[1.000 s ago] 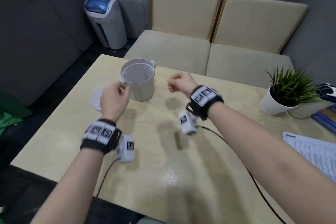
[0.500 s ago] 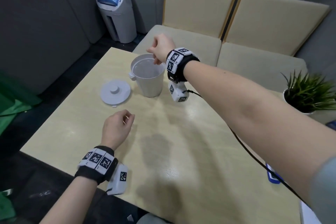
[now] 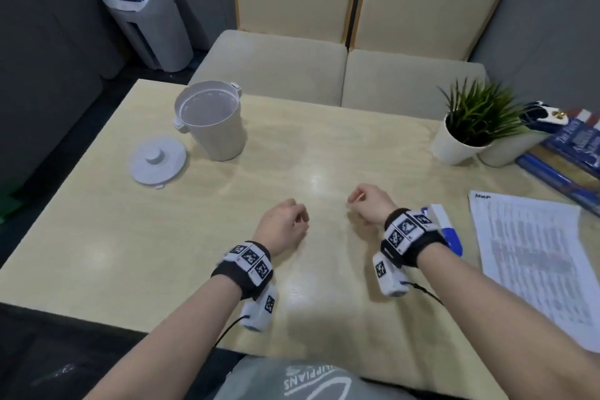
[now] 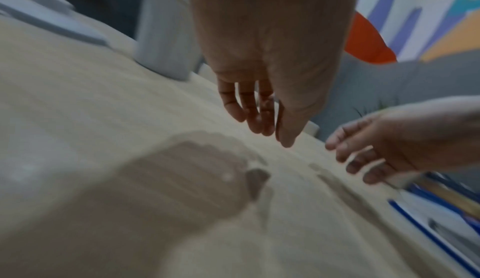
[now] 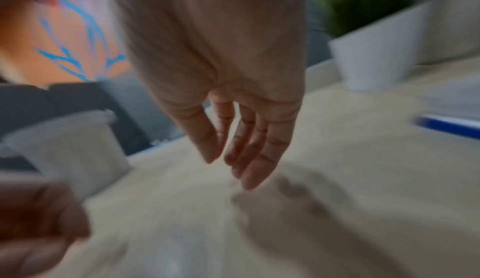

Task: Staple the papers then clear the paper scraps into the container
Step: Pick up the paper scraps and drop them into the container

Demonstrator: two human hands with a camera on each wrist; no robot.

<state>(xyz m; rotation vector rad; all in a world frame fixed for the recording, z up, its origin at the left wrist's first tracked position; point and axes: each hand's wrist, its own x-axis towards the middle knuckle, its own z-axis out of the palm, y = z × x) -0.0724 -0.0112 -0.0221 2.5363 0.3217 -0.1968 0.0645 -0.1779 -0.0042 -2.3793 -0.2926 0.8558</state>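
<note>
A white container (image 3: 209, 120) stands open at the table's far left, and its round lid (image 3: 158, 159) lies on the table beside it. Printed papers (image 3: 532, 253) lie at the right edge. A blue and white stapler (image 3: 446, 230) sits left of them, partly hidden behind my right wrist. My left hand (image 3: 297, 221) and right hand (image 3: 357, 201) hover side by side over the middle of the table. In the wrist views the left fingers (image 4: 259, 118) and the right fingers (image 5: 244, 150) hang loosely and hold nothing. No paper scraps show on the table.
A potted plant (image 3: 467, 130) in a white pot stands at the far right, with stacked books (image 3: 571, 159) beside it. Two beige seats (image 3: 341, 75) sit beyond the table's far edge. A water dispenser (image 3: 146, 13) stands on the floor at the far left.
My right hand has drawn back from above the container to the middle of the table. My left hand, at the container's rim a second ago, now hovers beside the right one.
</note>
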